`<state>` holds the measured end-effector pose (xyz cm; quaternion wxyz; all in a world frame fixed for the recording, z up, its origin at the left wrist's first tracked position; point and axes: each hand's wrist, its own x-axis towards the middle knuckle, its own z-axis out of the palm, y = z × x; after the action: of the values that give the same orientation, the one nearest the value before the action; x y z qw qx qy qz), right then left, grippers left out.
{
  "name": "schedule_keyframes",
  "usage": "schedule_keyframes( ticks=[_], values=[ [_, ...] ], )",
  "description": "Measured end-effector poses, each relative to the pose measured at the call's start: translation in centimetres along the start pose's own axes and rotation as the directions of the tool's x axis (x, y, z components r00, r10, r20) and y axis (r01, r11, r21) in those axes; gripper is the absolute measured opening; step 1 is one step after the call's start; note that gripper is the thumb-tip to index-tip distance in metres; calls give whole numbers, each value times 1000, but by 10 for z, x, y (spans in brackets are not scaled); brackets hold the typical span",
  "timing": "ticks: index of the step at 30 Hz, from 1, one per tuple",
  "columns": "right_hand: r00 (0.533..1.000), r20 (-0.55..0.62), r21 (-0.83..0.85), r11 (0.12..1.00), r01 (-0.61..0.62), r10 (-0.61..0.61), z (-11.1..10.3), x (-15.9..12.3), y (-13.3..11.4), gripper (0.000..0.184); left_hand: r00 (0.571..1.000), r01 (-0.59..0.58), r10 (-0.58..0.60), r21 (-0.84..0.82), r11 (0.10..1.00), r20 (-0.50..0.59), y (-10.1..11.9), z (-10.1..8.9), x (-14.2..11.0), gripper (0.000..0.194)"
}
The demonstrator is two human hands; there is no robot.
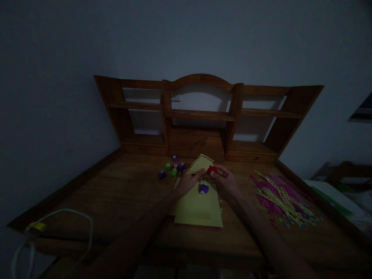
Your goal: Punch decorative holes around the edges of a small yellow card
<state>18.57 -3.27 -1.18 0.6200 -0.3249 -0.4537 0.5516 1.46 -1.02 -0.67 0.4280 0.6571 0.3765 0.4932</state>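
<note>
My left hand (188, 182) pinches the edge of a yellow paper sheet (200, 164) that is lifted above the desk and has punched holes along its border. My right hand (223, 179) is closed around a small red paper punch (212, 169) set against that sheet. Below the hands lies a stack of yellow paper sheets (199, 211), with a purple punch (204, 188) resting on top.
Several small punches (173, 168), purple, green and red, sit left of the hands. A heap of pink and yellow paper strips (281, 197) lies to the right. A wooden shelf hutch (203, 116) stands at the desk's back. A white cable (58, 228) loops at the left front.
</note>
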Motion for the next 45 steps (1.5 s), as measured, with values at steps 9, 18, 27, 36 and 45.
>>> schedule_keyframes(
  ticks=[9, 18, 27, 36, 45],
  values=[
    [997, -66, -83, 996, 30, -35, -1, 2, 8, 32, 997, -41, 47, -113, 993, 57, 0, 4, -2, 20],
    [1000, -7, -58, 998, 29, -29, 4, -2, 4, 32, 995, -31, 43, -122, 992, 95, 1, 3, -3, 30],
    [999, 14, -96, 994, 47, -46, 4, -3, 1, 30, 986, -64, 81, -119, 991, 146, 5, 4, -3, 31],
    [1000, 6, -79, 997, 16, -16, 8, -5, 1, 28, 986, -30, 41, -71, 997, 161, -3, 2, 0, 32],
    [1000, 20, -65, 998, -16, 17, 5, -4, 2, 26, 979, -52, 67, -84, 995, 193, 2, 0, 0, 36]
  ],
)
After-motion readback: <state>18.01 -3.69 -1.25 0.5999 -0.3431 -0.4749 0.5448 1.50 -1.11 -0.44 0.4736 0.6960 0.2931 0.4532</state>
